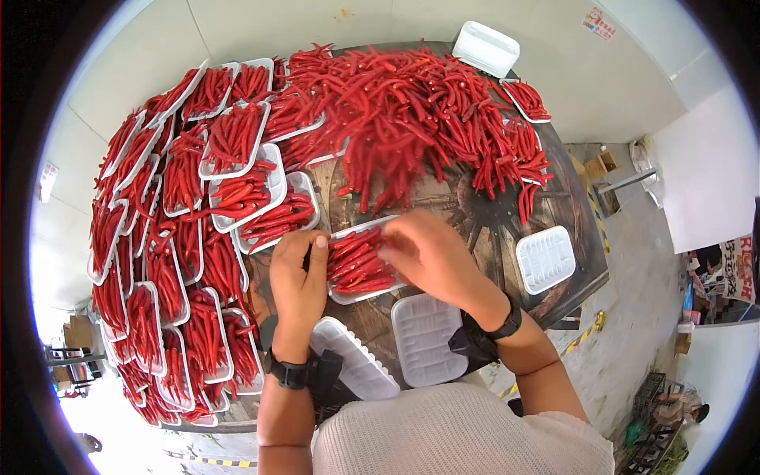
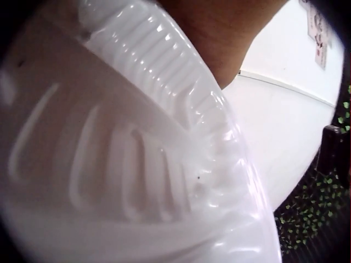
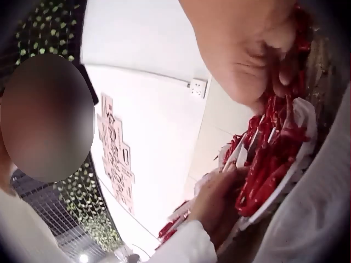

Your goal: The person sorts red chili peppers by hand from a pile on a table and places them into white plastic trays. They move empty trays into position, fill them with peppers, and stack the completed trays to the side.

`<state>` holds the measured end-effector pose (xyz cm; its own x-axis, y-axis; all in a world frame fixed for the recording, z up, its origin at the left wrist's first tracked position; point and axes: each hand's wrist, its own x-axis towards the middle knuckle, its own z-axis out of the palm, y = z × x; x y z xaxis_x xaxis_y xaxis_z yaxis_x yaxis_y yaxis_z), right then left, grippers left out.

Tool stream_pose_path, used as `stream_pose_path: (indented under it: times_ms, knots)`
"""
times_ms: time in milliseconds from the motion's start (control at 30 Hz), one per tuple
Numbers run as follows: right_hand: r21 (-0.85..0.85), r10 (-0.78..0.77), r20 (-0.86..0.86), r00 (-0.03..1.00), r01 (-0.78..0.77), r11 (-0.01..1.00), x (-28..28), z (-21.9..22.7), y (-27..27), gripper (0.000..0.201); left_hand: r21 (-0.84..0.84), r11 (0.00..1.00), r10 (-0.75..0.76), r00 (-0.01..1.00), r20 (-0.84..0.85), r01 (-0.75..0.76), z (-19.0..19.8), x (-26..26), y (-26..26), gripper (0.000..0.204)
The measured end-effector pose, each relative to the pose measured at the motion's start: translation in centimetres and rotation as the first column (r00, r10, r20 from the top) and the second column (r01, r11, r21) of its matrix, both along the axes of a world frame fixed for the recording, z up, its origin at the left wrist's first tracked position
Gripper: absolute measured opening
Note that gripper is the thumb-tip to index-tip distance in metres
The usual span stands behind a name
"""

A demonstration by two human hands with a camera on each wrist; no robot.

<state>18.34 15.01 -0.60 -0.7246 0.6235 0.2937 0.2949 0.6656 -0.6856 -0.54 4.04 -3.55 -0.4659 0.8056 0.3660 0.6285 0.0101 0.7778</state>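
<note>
A white ribbed tray (image 1: 348, 298) of red chili peppers (image 1: 360, 261) lies in front of the body, between both hands. My left hand (image 1: 299, 281) rests along the tray's left end, its fingers beside the peppers. At the other end my right hand (image 1: 431, 257) bends its fingers over the peppers. The right wrist view shows the right hand (image 3: 247, 49) with its fingertips curled onto the pepper ends, and the left hand (image 3: 216, 200) against the tray's side. An empty white tray (image 2: 131, 164) fills most of the left wrist view and hides the left fingers.
Two empty trays, one tilted (image 1: 356, 360) and one flatter (image 1: 427, 340), lie close to the body. Filled trays (image 1: 229, 138) are stacked on the left. A big chili heap (image 1: 412, 103) covers the back. Another empty tray (image 1: 546, 260) and stacked trays (image 1: 486, 49) stand right.
</note>
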Motion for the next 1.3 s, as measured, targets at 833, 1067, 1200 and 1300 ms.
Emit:
stream_pose_path:
  times_ms: [833,1067,1200,1300]
  knots:
    - [0.029,0.069,-0.068,0.995,-0.067,0.997,1.9,1.1,1.0,0.019,0.021,0.999,0.032,0.999,0.004,-0.032,0.0,0.1,0.0,0.016]
    - [-0.032,-0.084,0.098,0.992,0.088,0.996,3.2,0.9,2.5,0.019,0.006,0.999,0.032,0.999,0.019,-0.032,0.1,0.1,0.0,0.016]
    - [0.166,-0.162,0.203,0.966,0.130,0.978,3.8,-1.8,3.1,0.024,-0.010,1.000,0.019,0.999,-0.030,-0.019,-0.1,-0.1,0.0,0.019]
    - [0.188,-0.192,0.234,0.953,0.149,0.971,4.1,-1.5,3.5,0.028,-0.001,1.000,0.028,0.999,-0.042,-0.028,0.0,0.0,0.0,0.020]
